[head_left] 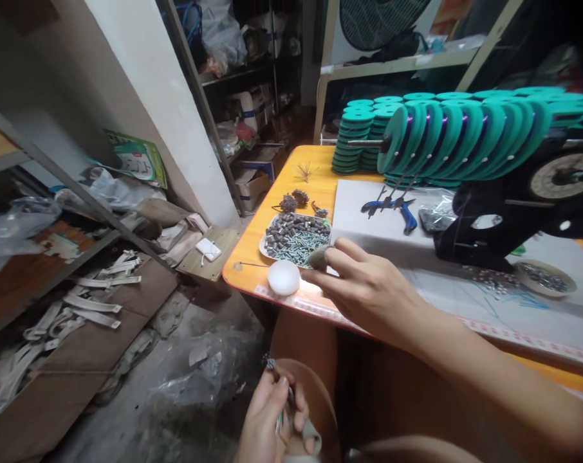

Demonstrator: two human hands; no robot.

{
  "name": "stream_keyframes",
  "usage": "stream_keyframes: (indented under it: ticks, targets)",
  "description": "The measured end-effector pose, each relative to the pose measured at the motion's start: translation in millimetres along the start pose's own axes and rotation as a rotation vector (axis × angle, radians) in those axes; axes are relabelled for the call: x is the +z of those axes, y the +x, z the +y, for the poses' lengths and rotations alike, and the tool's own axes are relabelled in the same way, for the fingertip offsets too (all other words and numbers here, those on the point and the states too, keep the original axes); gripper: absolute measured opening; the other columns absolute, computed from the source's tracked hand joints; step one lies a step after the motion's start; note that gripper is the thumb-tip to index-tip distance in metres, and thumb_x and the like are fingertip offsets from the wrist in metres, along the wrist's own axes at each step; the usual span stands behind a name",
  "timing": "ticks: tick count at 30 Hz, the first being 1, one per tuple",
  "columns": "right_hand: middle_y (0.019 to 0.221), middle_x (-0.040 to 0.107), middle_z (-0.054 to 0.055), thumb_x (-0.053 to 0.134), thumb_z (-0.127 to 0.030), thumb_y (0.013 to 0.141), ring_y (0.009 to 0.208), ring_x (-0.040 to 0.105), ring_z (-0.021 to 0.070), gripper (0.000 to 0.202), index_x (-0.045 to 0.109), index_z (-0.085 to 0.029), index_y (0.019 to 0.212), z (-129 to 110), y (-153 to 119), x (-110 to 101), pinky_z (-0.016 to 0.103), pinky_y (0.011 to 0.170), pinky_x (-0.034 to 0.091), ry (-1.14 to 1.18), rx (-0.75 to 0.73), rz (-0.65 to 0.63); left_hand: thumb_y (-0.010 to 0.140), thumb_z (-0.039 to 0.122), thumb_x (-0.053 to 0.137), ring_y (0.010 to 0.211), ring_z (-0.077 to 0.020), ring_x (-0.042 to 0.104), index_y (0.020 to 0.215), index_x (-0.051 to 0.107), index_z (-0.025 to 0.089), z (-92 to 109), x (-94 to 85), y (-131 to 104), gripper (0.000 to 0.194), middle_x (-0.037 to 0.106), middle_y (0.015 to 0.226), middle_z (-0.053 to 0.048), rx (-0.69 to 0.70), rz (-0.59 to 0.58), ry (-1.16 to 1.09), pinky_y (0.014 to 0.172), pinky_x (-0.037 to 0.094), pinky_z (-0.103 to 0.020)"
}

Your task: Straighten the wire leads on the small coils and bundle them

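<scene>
My left hand [272, 411] is low over my lap, its fingers wrapped round a slim thing with a cluster of small grey pieces [271, 364] at its top; the rest is hidden in the palm. A grey finger cover [312, 437] shows on one of its fingers. My right hand [369, 283] reaches over the table edge, fingertips close together, with another grey finger cover [319, 258]. What they pinch, if anything, does not show. Just beyond lies a shallow tray [263, 249] of dark stubby pieces [289, 229] and thin greenish pins [304, 247]. Beside it is a round white dome [284, 278].
On the orange table [291, 168] stand dark spiky clusters [287, 203], blue-handled pliers [410, 217], a plastic bag [436, 212] and a dish of metal bits [545, 278]. A black machine carrying green discs [458, 138] fills the right. Shelving [238, 77] and pale strips [93, 302] are leftward.
</scene>
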State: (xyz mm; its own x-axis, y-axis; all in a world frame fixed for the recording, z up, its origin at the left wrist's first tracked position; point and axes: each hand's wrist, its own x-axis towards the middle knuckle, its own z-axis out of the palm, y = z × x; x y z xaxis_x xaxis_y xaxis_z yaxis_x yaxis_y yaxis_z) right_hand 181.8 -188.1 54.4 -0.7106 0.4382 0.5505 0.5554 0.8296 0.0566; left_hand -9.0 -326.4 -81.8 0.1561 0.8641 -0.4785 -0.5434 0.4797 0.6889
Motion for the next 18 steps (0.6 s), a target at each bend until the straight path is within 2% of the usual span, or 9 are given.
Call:
stream_keyframes:
  ticks: [3, 7, 9, 11, 13, 15, 18]
  targets:
    - [0.093, 0.063, 0.013, 0.044, -0.002, 0.093, 0.082, 0.046, 0.025, 0.028, 0.07, -0.013, 0.095, 5.0, 6.9, 3.0, 0.035, 0.061, 0.044, -0.05, -0.037, -0.041, 0.077, 0.057, 0.073, 0.051, -0.0091, 0.041, 0.088, 0.054, 0.021, 11.1, 2.7, 2.0, 0.042, 0.047, 0.061, 0.006, 0.109, 0.033, 0.071, 0.035, 0.037, -0.015]
    - [0.093, 0.063, 0.013, 0.047, 0.0, 0.09, 0.082, 0.047, 0.0252, 0.027, 0.071, -0.012, 0.094, 3.7, 10.2, 9.6, 0.035, 0.062, 0.044, -0.072, -0.05, -0.073, 0.087, 0.043, 0.069, 0.054, -0.0084, 0.043, 0.105, 0.055, 0.023, 54.3, 7.4, 5.5, 0.031, 0.044, 0.064, 0.007, 0.377, 0.174, 0.267, 0.042, 0.046, -0.016]
    - [0.092, 0.064, 0.013, 0.046, -0.001, 0.091, 0.081, 0.047, 0.0249, 0.027, 0.071, -0.012, 0.094, 1.8, 12.3, 12.6, 0.035, 0.062, 0.044, -0.075, -0.061, -0.087, 0.089, 0.039, 0.067, 0.056, -0.0091, 0.042, 0.109, 0.055, 0.023, 74.4, 12.8, 8.5, 0.029, 0.044, 0.066, 0.007, 0.498, 0.174, 0.316, 0.043, 0.047, -0.018]
    - [0.09, 0.064, 0.013, 0.047, -0.003, 0.092, 0.079, 0.046, 0.0245, 0.026, 0.072, -0.012, 0.093, 0.3, 14.4, 15.1, 0.035, 0.062, 0.044, -0.071, -0.079, -0.102, 0.092, 0.035, 0.064, 0.055, -0.009, 0.041, 0.105, 0.054, 0.023, 85.9, 19.9, 11.5, 0.021, 0.045, 0.066, 0.007, 0.55, 0.103, 0.277, 0.043, 0.045, -0.018]
    - [0.088, 0.064, 0.012, 0.047, -0.004, 0.093, 0.077, 0.046, 0.024, 0.026, 0.072, -0.013, 0.091, -0.1, 15.1, 16.3, 0.035, 0.063, 0.044, -0.06, -0.094, -0.112, 0.095, 0.032, 0.058, 0.053, -0.0083, 0.042, 0.094, 0.053, 0.023, 88.3, 26.9, 13.3, 0.01, 0.046, 0.066, 0.007, 0.564, 0.038, 0.227, 0.043, 0.044, -0.018]
    - [0.089, 0.064, 0.012, 0.047, -0.003, 0.092, 0.078, 0.046, 0.0239, 0.027, 0.072, -0.013, 0.091, 0.8, 13.5, 15.3, 0.035, 0.064, 0.044, -0.044, -0.081, -0.108, 0.098, 0.029, 0.053, 0.052, -0.0081, 0.044, 0.085, 0.049, 0.022, 85.0, 32.2, 13.4, 0.015, 0.049, 0.068, 0.006, 0.559, 0.002, 0.193, 0.044, 0.045, -0.019]
    - [0.092, 0.065, 0.012, 0.049, -0.002, 0.091, 0.08, 0.048, 0.0247, 0.026, 0.072, -0.013, 0.093, 1.9, 8.0, 8.8, 0.034, 0.061, 0.043, -0.01, 0.007, -0.065, 0.101, 0.027, 0.046, 0.057, -0.009, 0.049, 0.083, 0.049, 0.021, 77.8, 35.6, 11.0, 0.019, 0.053, 0.072, 0.004, 0.528, -0.017, 0.145, 0.051, 0.05, -0.022]
